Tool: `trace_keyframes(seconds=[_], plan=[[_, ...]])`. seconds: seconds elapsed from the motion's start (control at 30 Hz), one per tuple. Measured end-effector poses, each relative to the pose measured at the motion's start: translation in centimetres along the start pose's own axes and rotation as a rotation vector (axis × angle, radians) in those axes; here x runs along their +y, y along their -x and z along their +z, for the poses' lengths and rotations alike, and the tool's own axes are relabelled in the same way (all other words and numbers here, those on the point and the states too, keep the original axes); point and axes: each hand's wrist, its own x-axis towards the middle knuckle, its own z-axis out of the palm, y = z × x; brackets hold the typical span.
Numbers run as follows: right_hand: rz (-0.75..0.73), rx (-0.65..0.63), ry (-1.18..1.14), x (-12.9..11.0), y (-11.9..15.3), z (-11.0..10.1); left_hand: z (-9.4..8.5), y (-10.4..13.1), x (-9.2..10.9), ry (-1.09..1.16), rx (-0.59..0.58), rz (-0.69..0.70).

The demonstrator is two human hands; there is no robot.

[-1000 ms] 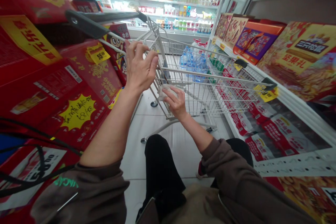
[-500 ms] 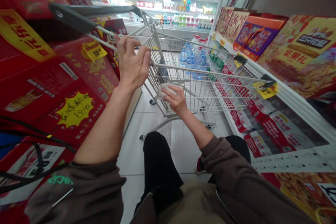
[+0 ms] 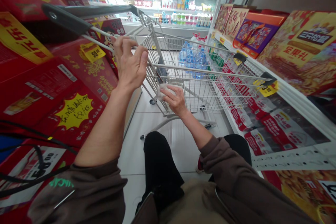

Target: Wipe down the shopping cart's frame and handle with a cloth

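Note:
A metal wire shopping cart (image 3: 210,72) stands side-on in front of me, its grey handle (image 3: 107,9) at the upper left. My left hand (image 3: 130,62) is curled over the cart's frame near the handle end; the fingertips are partly hidden behind it. Lower down, my right hand (image 3: 176,100) presses a whitish cloth (image 3: 162,92) against the wires of the basket's near side. The fingers lie over the cloth and cover much of it.
Stacked red gift boxes (image 3: 86,73) with yellow price tags rise close on the left. On the right, a white shelf (image 3: 299,115) carries boxed snacks above packs of bottles. Blue-tinted water bottles (image 3: 201,61) stand beyond the cart, before a lit refrigerated display (image 3: 157,5).
Both hands keep their hold, with the cloth at nearly the same spot on the wires. The view has shifted slightly; the handle and left hand appear a little further left.

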Motion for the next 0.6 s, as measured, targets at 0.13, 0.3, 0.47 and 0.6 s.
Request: trace_keyframes(seconds=[0.13,0.3,0.47,0.6], plan=[[0.023,-0.022,0.013,0.2,2.8,-0.1,0.2,0.0,0.0,-0.015,-0.006,-0.005],[0.0,-0.043,0.047,-0.5,-2.7,-0.9,0.3,0.1,-0.2,-0.029,-0.017,0.003],[0.006,-0.045,0.016,-0.1,-0.2,-0.4,0.0,0.1,0.0,0.016,-0.029,-0.013],[-0.043,-0.058,0.06,0.7,3.1,-0.5,0.3,0.1,0.0,0.007,0.001,-0.014]])
